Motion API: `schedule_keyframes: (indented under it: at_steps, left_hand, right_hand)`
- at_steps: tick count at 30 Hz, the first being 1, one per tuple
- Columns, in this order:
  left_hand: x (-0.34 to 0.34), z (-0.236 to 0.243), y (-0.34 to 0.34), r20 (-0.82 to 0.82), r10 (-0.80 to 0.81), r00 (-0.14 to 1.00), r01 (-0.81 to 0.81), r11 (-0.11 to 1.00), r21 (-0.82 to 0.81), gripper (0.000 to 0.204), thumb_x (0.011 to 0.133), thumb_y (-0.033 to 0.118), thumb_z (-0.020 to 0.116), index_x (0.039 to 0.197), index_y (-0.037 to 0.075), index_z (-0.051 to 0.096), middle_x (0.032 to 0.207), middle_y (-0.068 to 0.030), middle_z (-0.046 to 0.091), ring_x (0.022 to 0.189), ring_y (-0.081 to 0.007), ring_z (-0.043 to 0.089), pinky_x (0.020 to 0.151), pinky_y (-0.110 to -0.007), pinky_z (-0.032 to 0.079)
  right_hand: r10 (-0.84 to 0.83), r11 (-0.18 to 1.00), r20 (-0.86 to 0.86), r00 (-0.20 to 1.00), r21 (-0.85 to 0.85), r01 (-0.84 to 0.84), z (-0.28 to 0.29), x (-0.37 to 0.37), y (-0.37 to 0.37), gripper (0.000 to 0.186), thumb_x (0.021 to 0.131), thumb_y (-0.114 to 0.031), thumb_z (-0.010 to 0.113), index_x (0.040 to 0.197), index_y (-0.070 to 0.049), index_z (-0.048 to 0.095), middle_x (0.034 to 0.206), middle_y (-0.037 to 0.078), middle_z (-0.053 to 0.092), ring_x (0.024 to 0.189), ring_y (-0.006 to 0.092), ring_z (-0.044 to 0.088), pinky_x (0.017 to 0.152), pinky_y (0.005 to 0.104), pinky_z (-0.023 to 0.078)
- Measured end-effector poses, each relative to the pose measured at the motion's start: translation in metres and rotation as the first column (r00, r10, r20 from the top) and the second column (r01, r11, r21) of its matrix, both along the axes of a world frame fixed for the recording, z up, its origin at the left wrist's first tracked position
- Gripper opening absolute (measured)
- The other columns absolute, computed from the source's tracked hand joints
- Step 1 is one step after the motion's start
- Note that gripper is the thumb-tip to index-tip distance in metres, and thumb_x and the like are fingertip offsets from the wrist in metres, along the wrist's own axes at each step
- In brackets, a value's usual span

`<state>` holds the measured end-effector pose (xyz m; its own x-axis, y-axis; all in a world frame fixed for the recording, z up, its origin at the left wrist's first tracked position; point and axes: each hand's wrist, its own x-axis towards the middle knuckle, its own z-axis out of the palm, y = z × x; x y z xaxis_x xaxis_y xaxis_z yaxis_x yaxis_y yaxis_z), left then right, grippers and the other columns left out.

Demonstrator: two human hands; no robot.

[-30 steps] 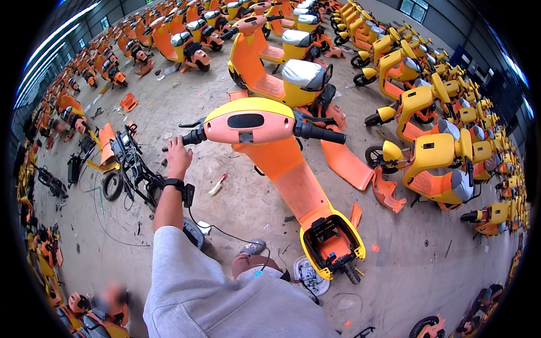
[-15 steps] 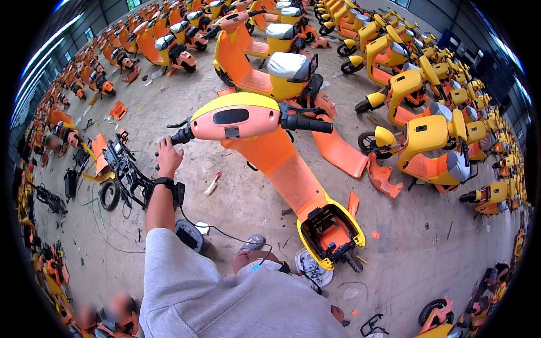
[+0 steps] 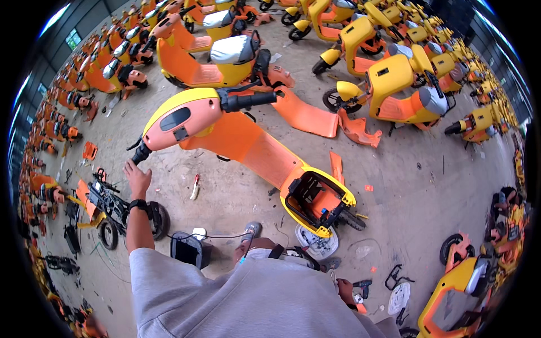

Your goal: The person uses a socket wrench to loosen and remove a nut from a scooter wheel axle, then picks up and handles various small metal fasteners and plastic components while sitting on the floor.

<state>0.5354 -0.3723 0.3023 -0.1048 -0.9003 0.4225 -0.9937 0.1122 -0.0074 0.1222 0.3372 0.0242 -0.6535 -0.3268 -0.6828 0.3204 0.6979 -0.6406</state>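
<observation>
An orange scooter with yellow trim (image 3: 248, 149) stands in front of me, stripped of its seat, its rear compartment (image 3: 318, 197) open. My left hand (image 3: 137, 177), a black band on its wrist, reaches up with the fingers stretched out, the tips just under the scooter's black left handlebar grip (image 3: 141, 153). It holds nothing. The right grip (image 3: 248, 101) sticks out free. Only a small part of my right hand (image 3: 344, 290) shows low down beside my grey shirt, near a small black power tool (image 3: 362, 288) on the floor. Its fingers are hidden.
Dismantled scooter parts and a black frame (image 3: 104, 203) lie left of my arm, with a wheel (image 3: 159, 221) and a black box (image 3: 189, 249). A hand tool (image 3: 195, 186) lies on the concrete. Loose orange panels (image 3: 307, 115) and rows of orange and yellow scooters (image 3: 394, 84) surround the spot.
My view has swung, so the scooter now sits larger and more to the right. My left hand has stayed just below the left handlebar grip.
</observation>
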Motion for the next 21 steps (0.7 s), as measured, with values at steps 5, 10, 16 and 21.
schedule_keyframes:
  at_steps: [5, 10, 16, 21]
  left_hand:
    - [-0.042, -0.080, 0.078, 0.142, 0.056, 0.988, -0.078, 0.985, 0.152, 0.088, 0.074, 0.022, 0.064, 0.144, 0.002, 0.014, 0.149, -0.0208, 0.018, 0.139, -0.0349, 0.015, 0.108, -0.050, 0.021]
    - [-0.103, -0.188, 0.152, -0.169, -0.586, 0.792, 0.307, 0.143, 0.941, 0.067, 0.072, 0.039, 0.070, 0.125, 0.001, 0.052, 0.126, -0.0217, 0.053, 0.120, -0.0337, 0.048, 0.101, -0.038, 0.039]
    - [-0.214, -0.208, 0.222, -0.317, -0.652, 0.688, 0.369, -0.062, 0.927, 0.039, 0.081, 0.028, 0.062, 0.109, 0.001, 0.060, 0.077, -0.0149, 0.069, 0.078, -0.0263, 0.068, 0.073, -0.035, 0.052]
    - [-0.275, -0.225, 0.227, -0.303, -0.712, 0.633, 0.336, -0.100, 0.937, 0.030, 0.084, 0.022, 0.055, 0.105, 0.003, 0.062, 0.060, -0.0117, 0.065, 0.062, -0.0237, 0.066, 0.064, -0.033, 0.051]
  right_hand:
    - [-0.266, 0.964, 0.137, 0.954, 0.027, 0.265, -0.014, -0.003, 0.014, 0.029, 0.087, -0.019, 0.052, 0.105, 0.001, 0.063, 0.075, 0.013, 0.066, 0.046, 0.0171, 0.057, 0.043, 0.0289, 0.047]
    - [-0.478, 0.878, 0.151, 0.865, 0.044, 0.477, -0.011, 0.038, 0.033, 0.027, 0.087, -0.019, 0.054, 0.103, 0.001, 0.063, 0.074, 0.013, 0.065, 0.050, 0.0185, 0.060, 0.043, 0.0296, 0.048]
    - [-0.688, 0.724, 0.211, 0.694, 0.134, 0.677, -0.019, 0.115, 0.073, 0.025, 0.088, -0.020, 0.053, 0.099, 0.000, 0.062, 0.071, 0.009, 0.062, 0.048, 0.0160, 0.056, 0.040, 0.0300, 0.047]
    - [-0.836, 0.531, 0.275, 0.476, 0.184, 0.827, -0.010, 0.189, 0.085, 0.027, 0.089, -0.023, 0.052, 0.103, -0.003, 0.061, 0.071, 0.009, 0.061, 0.047, 0.0150, 0.055, 0.041, 0.0277, 0.047]
